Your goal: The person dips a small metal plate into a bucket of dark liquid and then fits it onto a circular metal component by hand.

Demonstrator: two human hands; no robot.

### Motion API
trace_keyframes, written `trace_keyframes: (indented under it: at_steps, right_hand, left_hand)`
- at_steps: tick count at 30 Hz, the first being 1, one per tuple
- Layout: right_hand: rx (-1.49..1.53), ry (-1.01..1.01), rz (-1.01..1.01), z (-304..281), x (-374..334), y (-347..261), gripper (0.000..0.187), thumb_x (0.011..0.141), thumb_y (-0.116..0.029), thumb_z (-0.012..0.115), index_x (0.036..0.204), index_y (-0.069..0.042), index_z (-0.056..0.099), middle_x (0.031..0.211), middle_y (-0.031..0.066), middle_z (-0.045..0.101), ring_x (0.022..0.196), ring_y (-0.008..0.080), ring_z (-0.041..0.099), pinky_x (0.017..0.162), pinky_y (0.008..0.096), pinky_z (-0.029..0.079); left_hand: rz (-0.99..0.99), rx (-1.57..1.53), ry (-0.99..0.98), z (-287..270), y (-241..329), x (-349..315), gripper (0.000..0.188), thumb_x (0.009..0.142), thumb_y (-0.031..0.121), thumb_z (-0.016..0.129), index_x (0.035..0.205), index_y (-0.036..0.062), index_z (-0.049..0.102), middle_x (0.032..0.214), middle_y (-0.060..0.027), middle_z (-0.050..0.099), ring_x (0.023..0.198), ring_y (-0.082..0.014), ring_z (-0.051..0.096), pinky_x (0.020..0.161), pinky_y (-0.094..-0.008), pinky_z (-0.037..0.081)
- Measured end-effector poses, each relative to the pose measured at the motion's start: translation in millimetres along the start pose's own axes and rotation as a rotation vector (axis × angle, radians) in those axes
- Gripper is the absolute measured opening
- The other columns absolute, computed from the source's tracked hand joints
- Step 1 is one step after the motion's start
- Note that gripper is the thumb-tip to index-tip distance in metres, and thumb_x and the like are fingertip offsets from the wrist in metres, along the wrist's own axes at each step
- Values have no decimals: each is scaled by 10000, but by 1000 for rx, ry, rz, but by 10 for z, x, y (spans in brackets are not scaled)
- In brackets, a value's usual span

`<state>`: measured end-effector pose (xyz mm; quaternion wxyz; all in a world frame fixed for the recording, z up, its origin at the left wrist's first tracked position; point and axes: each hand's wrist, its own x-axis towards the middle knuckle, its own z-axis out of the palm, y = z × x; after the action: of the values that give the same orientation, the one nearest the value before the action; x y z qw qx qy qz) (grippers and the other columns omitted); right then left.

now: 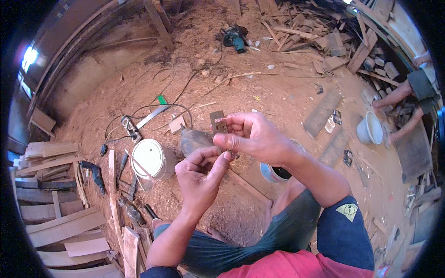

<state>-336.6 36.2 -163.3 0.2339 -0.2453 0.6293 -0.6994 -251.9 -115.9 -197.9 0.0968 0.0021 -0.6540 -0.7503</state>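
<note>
In front of me my right hand (252, 136) pinches a small flat metal plate (216, 116) with cut-out slots, held upright between thumb and fingers. Just below it, my left hand (200, 173) is closed, thumb against fingertip, close to the plate's lower end. Whatever the left fingertips hold is too small and covered to make out. Behind the hands lies a dark rounded object (193, 140), partly covered by them. A white lidded bucket (150, 159) stands to the left of my left hand. Under my right forearm is another bucket (268, 172), partly hidden.
At left lie a power drill (95, 176), a power strip (130, 127) with cables and stacked curved boards (67, 227). A circular saw (235, 39) sits far ahead on sawdust. Scrap wood (324, 44) is heaped at far right; another person's legs (398, 95) are beside a pale bucket (369, 129).
</note>
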Motion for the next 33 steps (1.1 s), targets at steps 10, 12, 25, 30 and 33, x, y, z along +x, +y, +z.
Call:
trace_keyframes:
  at_steps: [10,12,25,30,33]
  right_hand:
    - [185,-136,82,104,53,162,298,837,-160,741,1053,9,625,954,69,681,894,121,649,809,258,523]
    - [188,-114,78,121,60,174,275,839,-156,738,1037,4,634,941,67,684,886,121,650,805,259,524]
    - [210,-97,29,176,110,197,256,882,-238,698,945,9,673,862,29,680,780,65,606,683,229,491]
    - [145,-119,36,162,130,197,302,941,-254,612,999,38,659,891,78,695,803,104,651,724,238,521]
    - [106,-118,59,166,136,191,323,943,-274,606,1004,38,661,887,66,692,778,83,635,692,226,510]
  left_hand:
    - [455,676,192,-43,42,26,253,714,58,755,946,-23,689,712,-113,643,616,-160,628,601,-273,496]
    - [446,676,204,-27,51,27,194,722,49,735,894,-23,678,703,-75,639,645,-117,603,617,-251,485]
    - [453,679,265,-44,12,47,78,761,22,710,775,-25,649,689,-28,636,643,-72,576,601,-217,460]
    - [458,652,270,-96,-64,62,110,730,16,737,799,-19,659,682,-54,640,625,-102,608,583,-233,474]
    - [478,622,275,-109,-86,68,162,702,18,759,827,-18,663,673,-82,637,600,-134,628,564,-250,485]
